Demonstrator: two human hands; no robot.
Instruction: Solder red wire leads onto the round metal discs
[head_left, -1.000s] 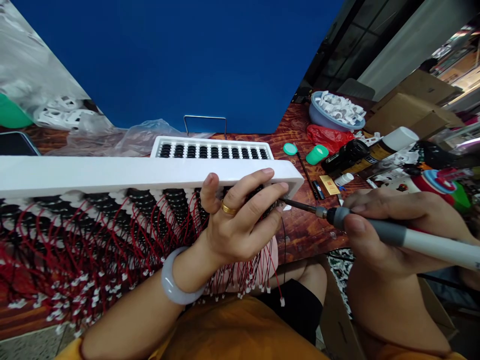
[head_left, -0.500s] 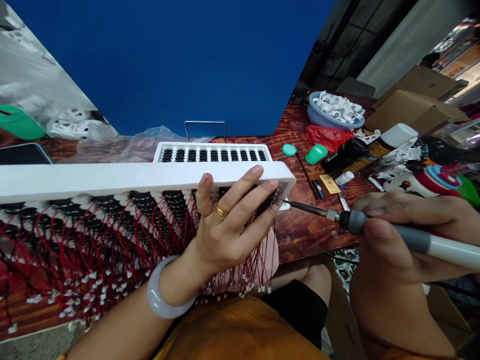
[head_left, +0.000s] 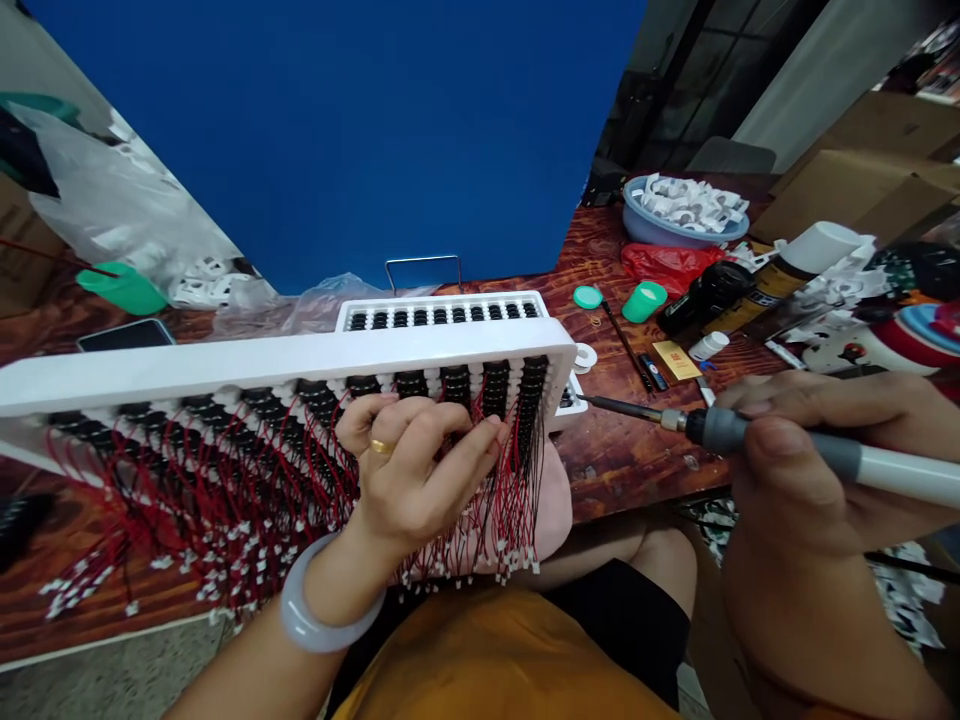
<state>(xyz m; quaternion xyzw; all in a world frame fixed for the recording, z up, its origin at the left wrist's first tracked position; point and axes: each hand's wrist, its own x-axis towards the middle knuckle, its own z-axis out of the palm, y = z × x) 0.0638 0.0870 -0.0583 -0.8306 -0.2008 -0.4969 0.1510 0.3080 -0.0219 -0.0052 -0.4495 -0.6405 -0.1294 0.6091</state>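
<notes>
A long white tray (head_left: 300, 358) stands tilted up on its side before me. It carries rows of black round parts (head_left: 411, 384), from which red and black wires (head_left: 247, 500) with small white connectors hang. My left hand (head_left: 420, 470) has its fingers curled among the wires near the right end of the tray, closed on some of them; several fingertips are hidden. In my right hand (head_left: 795, 470) is a soldering iron (head_left: 832, 455) with a grey and white handle. Its thin tip points left, just right of the tray's end and apart from it.
Behind stands a second white tray (head_left: 442, 310) with black parts. On the wooden table (head_left: 630, 460) lie a green jar (head_left: 643, 300), a yellow packet (head_left: 675, 360), a small white bottle (head_left: 709, 346) and a spray can (head_left: 802, 265). A blue basin (head_left: 682, 232) holds white pieces.
My left hand has moved left and down from the tray's right end, and its spread fingers have curled into the wires. The iron's tip has come away from the tray's end.
</notes>
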